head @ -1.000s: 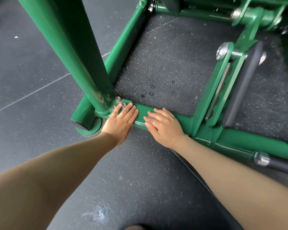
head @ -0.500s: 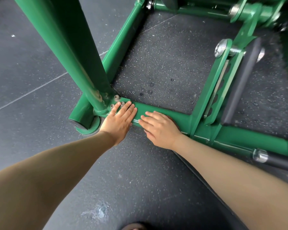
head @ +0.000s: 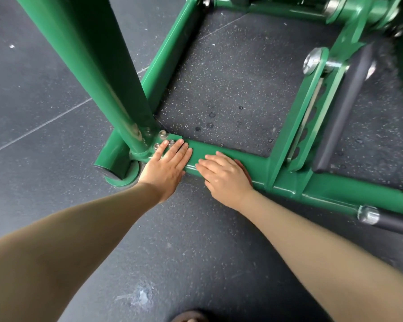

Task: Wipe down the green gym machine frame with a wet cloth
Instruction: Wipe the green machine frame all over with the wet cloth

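The green gym machine frame lies low on the dark rubber floor, with a base bar (head: 260, 165) running left to right and a thick upright post (head: 91, 66) rising from its left corner. My left hand (head: 166, 163) rests flat on the bar, fingers straight, its fingertips by the corner bolts (head: 163, 134). My right hand (head: 223, 177) lies flat on the same bar just to the right, fingers pointing left. A reddish sliver shows at its far edge. I cannot tell if it is a cloth or my thumb.
A black padded lever (head: 342, 112) and a chrome knob (head: 312, 60) stand at the right inside the frame. A chrome-capped black bar (head: 368, 214) sticks out low at the right. Water drops (head: 211, 115) dot the floor; a wet smear (head: 142, 296) lies near my foot (head: 189, 317).
My right hand has slid a little to the left along the base bar, closer to my left hand. The left hand has stayed by the bolts.
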The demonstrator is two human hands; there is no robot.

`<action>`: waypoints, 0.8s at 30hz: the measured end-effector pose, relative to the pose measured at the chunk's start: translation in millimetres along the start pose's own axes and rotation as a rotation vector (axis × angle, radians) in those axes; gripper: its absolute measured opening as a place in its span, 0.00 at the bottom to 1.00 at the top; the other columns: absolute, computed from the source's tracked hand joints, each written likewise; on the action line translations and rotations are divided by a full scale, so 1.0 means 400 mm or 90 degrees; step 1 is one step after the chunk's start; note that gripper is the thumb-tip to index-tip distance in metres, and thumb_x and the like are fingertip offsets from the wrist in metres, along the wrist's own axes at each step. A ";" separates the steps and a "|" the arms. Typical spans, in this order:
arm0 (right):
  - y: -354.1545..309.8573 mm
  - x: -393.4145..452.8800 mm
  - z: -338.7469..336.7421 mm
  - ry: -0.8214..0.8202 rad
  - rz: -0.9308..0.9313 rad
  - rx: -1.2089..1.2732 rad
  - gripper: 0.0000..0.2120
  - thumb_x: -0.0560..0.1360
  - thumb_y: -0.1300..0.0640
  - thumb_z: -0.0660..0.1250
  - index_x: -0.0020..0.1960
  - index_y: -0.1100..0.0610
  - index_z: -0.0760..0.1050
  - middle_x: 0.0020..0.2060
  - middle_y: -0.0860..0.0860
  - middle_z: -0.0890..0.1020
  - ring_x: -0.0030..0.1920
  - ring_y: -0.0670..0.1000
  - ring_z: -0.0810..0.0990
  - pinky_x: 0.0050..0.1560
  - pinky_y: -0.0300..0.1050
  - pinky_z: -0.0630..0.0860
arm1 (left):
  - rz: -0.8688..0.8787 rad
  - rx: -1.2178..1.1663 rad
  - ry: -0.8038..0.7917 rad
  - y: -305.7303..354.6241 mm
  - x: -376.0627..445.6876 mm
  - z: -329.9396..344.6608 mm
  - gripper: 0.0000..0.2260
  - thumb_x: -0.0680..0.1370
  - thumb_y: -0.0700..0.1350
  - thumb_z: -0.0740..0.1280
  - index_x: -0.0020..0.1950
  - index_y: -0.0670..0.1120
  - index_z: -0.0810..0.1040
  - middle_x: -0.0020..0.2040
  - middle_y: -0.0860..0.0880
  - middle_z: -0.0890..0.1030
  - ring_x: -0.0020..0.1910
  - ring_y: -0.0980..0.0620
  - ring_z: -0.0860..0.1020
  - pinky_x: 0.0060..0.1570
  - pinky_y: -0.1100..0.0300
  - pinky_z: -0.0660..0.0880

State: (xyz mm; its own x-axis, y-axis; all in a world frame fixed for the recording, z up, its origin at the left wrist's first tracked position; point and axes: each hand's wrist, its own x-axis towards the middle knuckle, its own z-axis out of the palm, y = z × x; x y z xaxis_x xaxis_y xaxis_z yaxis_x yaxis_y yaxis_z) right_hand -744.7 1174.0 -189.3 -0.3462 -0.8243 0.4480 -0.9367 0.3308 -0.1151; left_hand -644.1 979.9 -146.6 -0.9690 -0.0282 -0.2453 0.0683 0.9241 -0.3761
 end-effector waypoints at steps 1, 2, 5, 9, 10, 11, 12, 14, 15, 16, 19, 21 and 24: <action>0.031 -0.015 -0.011 -0.012 -0.054 -0.012 0.17 0.76 0.59 0.66 0.62 0.60 0.83 0.59 0.55 0.85 0.62 0.58 0.82 0.68 0.60 0.77 | 0.001 -0.004 0.002 -0.002 -0.001 0.000 0.29 0.87 0.54 0.40 0.80 0.42 0.29 0.85 0.44 0.40 0.83 0.43 0.37 0.81 0.41 0.37; 0.055 -0.031 -0.024 -0.014 -0.038 -0.022 0.18 0.77 0.59 0.64 0.63 0.60 0.83 0.60 0.55 0.85 0.62 0.58 0.82 0.67 0.60 0.77 | 0.003 -0.009 0.002 -0.003 -0.002 -0.001 0.29 0.87 0.54 0.40 0.80 0.42 0.29 0.85 0.44 0.40 0.83 0.43 0.37 0.81 0.41 0.37; 0.068 -0.054 -0.048 0.093 0.277 -0.054 0.21 0.76 0.59 0.59 0.63 0.63 0.83 0.58 0.57 0.85 0.58 0.61 0.83 0.61 0.58 0.81 | 0.007 -0.015 0.005 -0.009 -0.003 0.001 0.28 0.87 0.54 0.39 0.79 0.43 0.28 0.85 0.44 0.39 0.83 0.43 0.37 0.80 0.41 0.36; -0.041 0.011 0.001 0.092 0.284 -0.045 0.18 0.74 0.60 0.67 0.61 0.64 0.83 0.56 0.58 0.86 0.56 0.62 0.84 0.60 0.60 0.81 | 0.003 0.002 0.010 0.000 -0.002 0.001 0.28 0.87 0.53 0.40 0.79 0.42 0.28 0.85 0.44 0.40 0.83 0.42 0.37 0.79 0.41 0.35; -0.059 0.018 0.011 0.056 0.196 -0.023 0.18 0.73 0.61 0.71 0.61 0.63 0.83 0.57 0.58 0.86 0.57 0.61 0.84 0.62 0.61 0.80 | -0.001 0.005 0.013 0.002 -0.004 0.001 0.28 0.87 0.53 0.40 0.79 0.42 0.28 0.85 0.44 0.40 0.83 0.42 0.37 0.79 0.41 0.35; -0.063 0.017 0.018 0.023 0.106 -0.013 0.18 0.72 0.60 0.71 0.62 0.62 0.83 0.58 0.57 0.86 0.59 0.60 0.83 0.64 0.61 0.79 | -0.004 0.007 0.015 0.001 -0.003 0.001 0.28 0.87 0.53 0.40 0.79 0.42 0.28 0.85 0.44 0.40 0.83 0.42 0.37 0.79 0.41 0.35; -0.053 0.012 0.008 -0.008 0.042 -0.009 0.18 0.74 0.59 0.69 0.63 0.61 0.83 0.59 0.56 0.85 0.60 0.60 0.83 0.66 0.61 0.78 | -0.002 0.008 0.014 0.000 -0.003 -0.001 0.28 0.87 0.53 0.40 0.79 0.42 0.28 0.85 0.44 0.40 0.83 0.42 0.37 0.79 0.41 0.35; -0.017 -0.013 -0.011 -0.009 0.032 -0.011 0.20 0.77 0.57 0.62 0.65 0.61 0.82 0.61 0.56 0.85 0.62 0.59 0.83 0.68 0.61 0.77 | 0.003 0.014 0.009 -0.003 -0.004 -0.005 0.28 0.87 0.53 0.40 0.78 0.42 0.27 0.85 0.44 0.39 0.83 0.43 0.37 0.79 0.41 0.34; -0.002 -0.031 -0.021 0.020 0.099 -0.014 0.20 0.78 0.57 0.60 0.65 0.61 0.82 0.61 0.56 0.85 0.61 0.60 0.83 0.68 0.61 0.77 | 0.004 0.013 0.005 -0.004 -0.005 -0.007 0.28 0.87 0.53 0.40 0.78 0.42 0.28 0.85 0.44 0.39 0.83 0.43 0.37 0.79 0.41 0.34; 0.006 -0.045 -0.032 0.061 0.194 -0.017 0.20 0.78 0.58 0.59 0.64 0.62 0.82 0.60 0.57 0.85 0.60 0.61 0.83 0.68 0.61 0.77 | 0.004 0.010 0.004 -0.005 -0.004 -0.008 0.28 0.87 0.53 0.40 0.79 0.42 0.28 0.85 0.44 0.39 0.83 0.43 0.37 0.79 0.41 0.34; -0.018 -0.032 -0.028 0.107 0.399 -0.038 0.21 0.76 0.58 0.58 0.62 0.65 0.83 0.57 0.59 0.85 0.56 0.63 0.84 0.65 0.64 0.78 | 0.001 0.015 0.005 -0.001 -0.003 -0.007 0.29 0.87 0.52 0.42 0.82 0.42 0.32 0.85 0.44 0.40 0.83 0.42 0.38 0.79 0.41 0.36; -0.053 0.003 -0.022 0.066 0.393 -0.004 0.22 0.76 0.57 0.57 0.62 0.64 0.83 0.57 0.59 0.85 0.56 0.63 0.84 0.65 0.64 0.78 | -0.004 0.018 0.005 0.004 -0.001 -0.009 0.29 0.88 0.51 0.43 0.82 0.41 0.32 0.85 0.43 0.40 0.83 0.42 0.38 0.79 0.41 0.37; -0.081 0.035 -0.020 0.011 0.264 0.055 0.22 0.75 0.56 0.58 0.61 0.62 0.84 0.56 0.57 0.86 0.55 0.61 0.84 0.63 0.61 0.80 | -0.001 0.002 0.017 0.004 -0.004 -0.014 0.29 0.88 0.51 0.44 0.83 0.42 0.34 0.85 0.43 0.40 0.84 0.42 0.39 0.80 0.41 0.38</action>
State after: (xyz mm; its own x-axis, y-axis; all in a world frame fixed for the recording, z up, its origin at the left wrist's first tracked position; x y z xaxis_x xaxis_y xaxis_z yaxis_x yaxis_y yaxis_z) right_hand -718.9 1155.5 -172.1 -0.6946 -0.6215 0.3623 -0.7193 0.5927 -0.3624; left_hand -643.7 983.5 -142.0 -0.9751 -0.0198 -0.2210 0.0673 0.9226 -0.3799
